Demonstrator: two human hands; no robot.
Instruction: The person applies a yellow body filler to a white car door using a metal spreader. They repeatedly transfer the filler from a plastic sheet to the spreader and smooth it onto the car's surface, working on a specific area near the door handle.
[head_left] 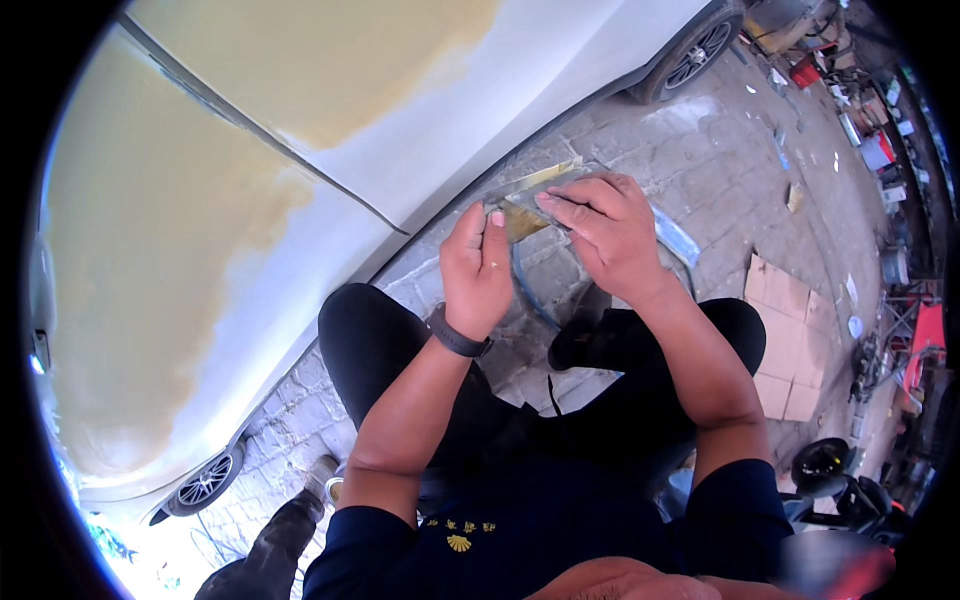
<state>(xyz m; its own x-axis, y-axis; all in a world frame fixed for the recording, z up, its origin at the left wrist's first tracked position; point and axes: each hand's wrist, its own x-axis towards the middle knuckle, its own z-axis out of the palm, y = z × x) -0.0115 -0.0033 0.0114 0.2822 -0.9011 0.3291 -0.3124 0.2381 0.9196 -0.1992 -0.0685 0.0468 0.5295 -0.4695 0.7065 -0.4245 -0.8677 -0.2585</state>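
A thin yellow-brown sheet (pixel 524 219) with a grey edge is held between my hands, in front of my knees; it looks like sandpaper, but its kind is not certain. My left hand (pixel 474 272) pinches its left end between thumb and fingers. At the other end, my right hand (pixel 612 232) has its fingers curled over the sheet, hiding that part. Just beyond my hands is a pale yellow-edged strip (pixel 548 176), low near the paving. A white car (pixel 345 215) with broad beige-yellow patches on its panels stands to my left, apart from both hands.
Behind my hands a thin blue hose (pixel 530 288) curves over the grey paving. Flattened cardboard (pixel 788 330) lies at the right. Clutter, including a red frame (pixel 926 345), lines the far right. Another person's dark-clothed leg (pixel 275 540) shows at lower left, near a car wheel (pixel 207 482).
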